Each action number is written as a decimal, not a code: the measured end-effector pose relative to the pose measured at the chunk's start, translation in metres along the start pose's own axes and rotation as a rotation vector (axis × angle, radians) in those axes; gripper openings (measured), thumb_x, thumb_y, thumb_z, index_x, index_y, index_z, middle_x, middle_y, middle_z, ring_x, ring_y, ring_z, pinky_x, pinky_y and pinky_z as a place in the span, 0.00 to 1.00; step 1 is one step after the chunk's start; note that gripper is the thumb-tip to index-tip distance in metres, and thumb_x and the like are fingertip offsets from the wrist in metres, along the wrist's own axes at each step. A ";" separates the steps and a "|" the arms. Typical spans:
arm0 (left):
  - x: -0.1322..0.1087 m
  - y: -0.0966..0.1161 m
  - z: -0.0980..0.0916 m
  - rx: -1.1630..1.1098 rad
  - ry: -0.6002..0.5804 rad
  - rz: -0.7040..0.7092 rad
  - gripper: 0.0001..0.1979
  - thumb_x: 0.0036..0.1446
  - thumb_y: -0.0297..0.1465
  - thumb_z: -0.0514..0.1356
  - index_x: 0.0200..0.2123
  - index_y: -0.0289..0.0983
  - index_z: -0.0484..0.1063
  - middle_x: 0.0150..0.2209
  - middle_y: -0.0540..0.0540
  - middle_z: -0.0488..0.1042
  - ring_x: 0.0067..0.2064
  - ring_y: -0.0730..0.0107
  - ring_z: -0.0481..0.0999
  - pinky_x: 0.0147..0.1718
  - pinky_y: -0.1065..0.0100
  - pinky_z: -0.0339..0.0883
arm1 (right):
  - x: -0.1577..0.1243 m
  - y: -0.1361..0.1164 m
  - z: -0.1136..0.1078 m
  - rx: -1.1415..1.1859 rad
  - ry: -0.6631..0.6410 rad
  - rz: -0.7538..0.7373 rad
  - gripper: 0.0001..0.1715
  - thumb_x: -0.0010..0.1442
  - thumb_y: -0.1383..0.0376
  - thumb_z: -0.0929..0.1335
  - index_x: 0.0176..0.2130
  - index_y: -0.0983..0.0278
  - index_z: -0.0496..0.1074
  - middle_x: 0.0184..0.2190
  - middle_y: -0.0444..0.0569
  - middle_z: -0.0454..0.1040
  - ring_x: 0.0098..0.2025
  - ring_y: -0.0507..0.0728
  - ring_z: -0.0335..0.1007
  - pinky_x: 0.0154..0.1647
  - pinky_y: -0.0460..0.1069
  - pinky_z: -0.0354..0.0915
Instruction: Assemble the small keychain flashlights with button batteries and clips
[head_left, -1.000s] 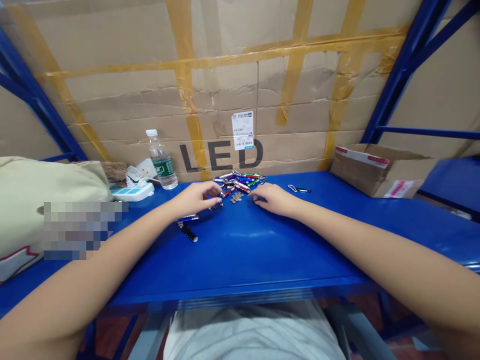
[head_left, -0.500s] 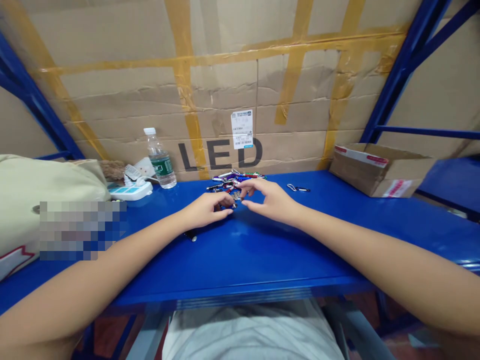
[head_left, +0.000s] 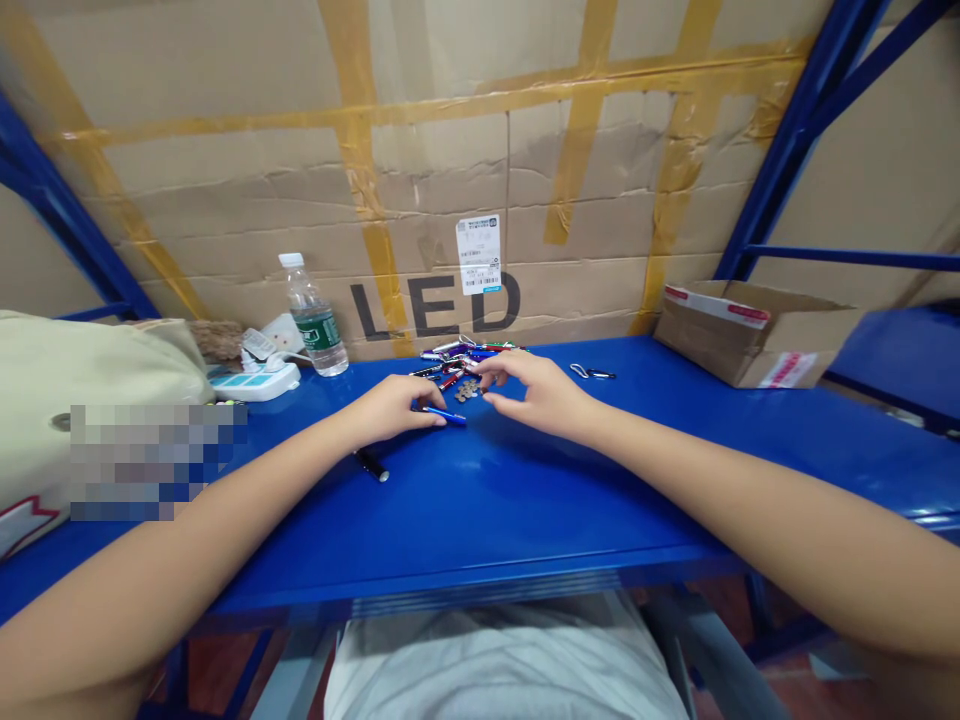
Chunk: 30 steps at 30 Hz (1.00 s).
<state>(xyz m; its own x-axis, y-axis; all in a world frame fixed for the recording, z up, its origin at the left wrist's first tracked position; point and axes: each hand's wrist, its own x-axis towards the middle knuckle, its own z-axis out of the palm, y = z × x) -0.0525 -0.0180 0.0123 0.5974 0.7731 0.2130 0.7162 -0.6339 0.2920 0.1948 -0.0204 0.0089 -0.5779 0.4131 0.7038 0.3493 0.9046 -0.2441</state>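
The left hand has its fingers pinched on a blue tube near the centre of the frame; its long axis runs sideways, the free end pointing right and slightly down. The right hand has curled fingers, thumb a little apart; whether they hold anything, I cannot tell. Small round discs lie between the hands on the blue desk, beside a colourful pile of tubes.
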 end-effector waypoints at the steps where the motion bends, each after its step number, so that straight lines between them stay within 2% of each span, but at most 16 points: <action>1: 0.000 0.000 0.001 0.039 -0.015 0.023 0.14 0.53 0.38 0.62 0.40 0.38 0.75 0.37 0.47 0.78 0.37 0.66 0.75 0.37 0.69 0.65 | 0.000 0.000 0.000 0.000 -0.011 0.003 0.17 0.55 0.71 0.67 0.46 0.64 0.71 0.36 0.49 0.77 0.39 0.55 0.73 0.42 0.52 0.67; 4: -0.001 0.004 0.006 0.140 -0.020 0.127 0.14 0.57 0.34 0.58 0.46 0.39 0.74 0.42 0.44 0.77 0.42 0.63 0.74 0.43 0.65 0.65 | 0.000 0.002 0.001 0.009 -0.042 0.006 0.17 0.54 0.72 0.67 0.46 0.64 0.71 0.35 0.49 0.77 0.39 0.55 0.73 0.43 0.52 0.67; 6: -0.001 0.011 0.010 0.171 -0.008 0.168 0.13 0.58 0.32 0.55 0.45 0.38 0.73 0.43 0.43 0.77 0.44 0.62 0.74 0.46 0.63 0.64 | 0.000 0.003 0.002 0.014 -0.051 0.006 0.18 0.54 0.72 0.67 0.46 0.64 0.71 0.35 0.49 0.77 0.39 0.56 0.73 0.43 0.52 0.67; 12: -0.004 0.029 0.014 0.066 0.040 0.071 0.11 0.59 0.34 0.54 0.45 0.39 0.69 0.40 0.48 0.77 0.36 0.66 0.76 0.36 0.68 0.66 | -0.001 0.001 0.001 0.000 -0.011 -0.035 0.16 0.55 0.71 0.68 0.45 0.63 0.71 0.35 0.49 0.77 0.39 0.56 0.72 0.43 0.52 0.67; 20: -0.003 0.027 0.015 -0.040 0.050 0.121 0.08 0.58 0.33 0.57 0.40 0.38 0.73 0.37 0.50 0.79 0.36 0.69 0.76 0.39 0.72 0.65 | -0.002 -0.002 0.003 0.035 0.009 -0.102 0.15 0.55 0.70 0.69 0.45 0.64 0.72 0.36 0.49 0.77 0.38 0.54 0.72 0.41 0.50 0.67; 30: -0.002 0.025 0.016 0.019 0.033 0.175 0.09 0.59 0.34 0.57 0.38 0.39 0.75 0.37 0.49 0.79 0.37 0.68 0.76 0.38 0.72 0.65 | -0.004 -0.004 0.008 0.056 -0.031 -0.089 0.14 0.55 0.69 0.69 0.43 0.63 0.73 0.39 0.50 0.78 0.39 0.55 0.73 0.43 0.51 0.67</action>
<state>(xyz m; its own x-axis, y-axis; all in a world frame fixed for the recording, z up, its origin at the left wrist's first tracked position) -0.0301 -0.0352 0.0041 0.7018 0.6508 0.2896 0.6090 -0.7591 0.2302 0.1900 -0.0250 0.0013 -0.6280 0.3332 0.7033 0.2545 0.9419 -0.2190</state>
